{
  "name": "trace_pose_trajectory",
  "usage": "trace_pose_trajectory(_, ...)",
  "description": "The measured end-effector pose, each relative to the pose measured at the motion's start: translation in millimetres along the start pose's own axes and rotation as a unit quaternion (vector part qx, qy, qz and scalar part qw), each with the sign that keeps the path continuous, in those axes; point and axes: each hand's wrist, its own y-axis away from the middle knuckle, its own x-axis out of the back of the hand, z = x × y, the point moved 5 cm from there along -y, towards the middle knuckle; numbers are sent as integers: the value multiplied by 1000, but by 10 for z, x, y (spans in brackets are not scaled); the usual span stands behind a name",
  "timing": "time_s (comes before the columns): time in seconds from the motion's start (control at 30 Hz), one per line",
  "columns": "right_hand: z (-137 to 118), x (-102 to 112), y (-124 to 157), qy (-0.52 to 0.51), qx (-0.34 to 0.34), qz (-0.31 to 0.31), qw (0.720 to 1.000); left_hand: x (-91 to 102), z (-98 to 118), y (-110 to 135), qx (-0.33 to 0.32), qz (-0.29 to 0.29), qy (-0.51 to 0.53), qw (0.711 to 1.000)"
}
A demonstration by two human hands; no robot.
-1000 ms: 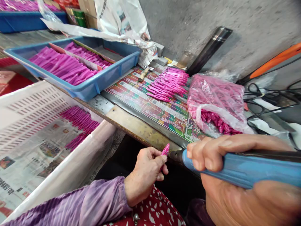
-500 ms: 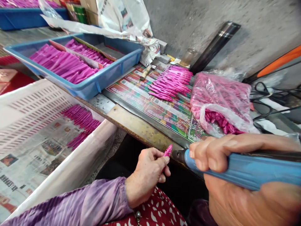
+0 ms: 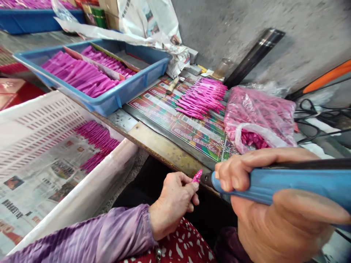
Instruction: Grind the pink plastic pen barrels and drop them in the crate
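Observation:
My left hand [image 3: 174, 204] pinches a small pink pointed plastic piece [image 3: 197, 176] between thumb and fingers, its tip angled up and to the right. The rest of the piece is hidden in my fingers. My right hand [image 3: 260, 226] is wrapped around a blue electric screwdriver [image 3: 301, 184] that lies nearly level and points left. Its black nose is right beside the pink piece; whether the two touch I cannot tell. Both hands are at the table's near edge [image 3: 164, 149].
Behind my hands lie a row of slender pink pieces [image 3: 201, 98] and a plastic bag [image 3: 257, 111] of pink parts. A blue tray [image 3: 106, 104] with pink pieces stands to the left. Lower left, a newspaper-lined crate [image 3: 120, 155] holds more. Black cables [image 3: 312, 109] run at right.
The screwdriver has tilted closer to level, and my right hand has shifted slightly left and up. My left hand keeps its pinch on the pink piece. The whole view has shifted a little.

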Motion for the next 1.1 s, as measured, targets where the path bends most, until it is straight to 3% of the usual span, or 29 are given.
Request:
trace_pose_trajectory(0.23,-21,104,92,-35,37,34,998,16,-29,-62,-20,-24,4,1000)
trace_pose_trajectory(0.43,-43,364,106,-63,38,93,993,96,-78,-64,-49,-77,-62,994)
trace_pose_trajectory(0.53,-12,488,78,-45,43,134,989,195,121,-28,-165,-80,-161,970)
trace_pose_trajectory(0.6,21,546,56,-47,57,144,987,290,384,22,-301,-40,-255,918)
trace_pose_trajectory(0.67,64,603,40,-51,77,152,984,397,659,63,-416,26,-356,836)
trace_pose_trajectory(0.73,122,659,25,-53,86,160,982,513,895,52,-487,85,-426,758)
trace_pose_trajectory(0.9,240,778,-20,-56,100,183,976,811,1272,-200,-502,208,-599,588)
trace_pose_trajectory(1.0,271,829,-44,-61,110,196,972,971,1445,-347,-463,268,-664,523)
trace_pose_trajectory(1.1,288,861,-57,-65,114,207,969,1056,1608,-422,-427,293,-711,476)
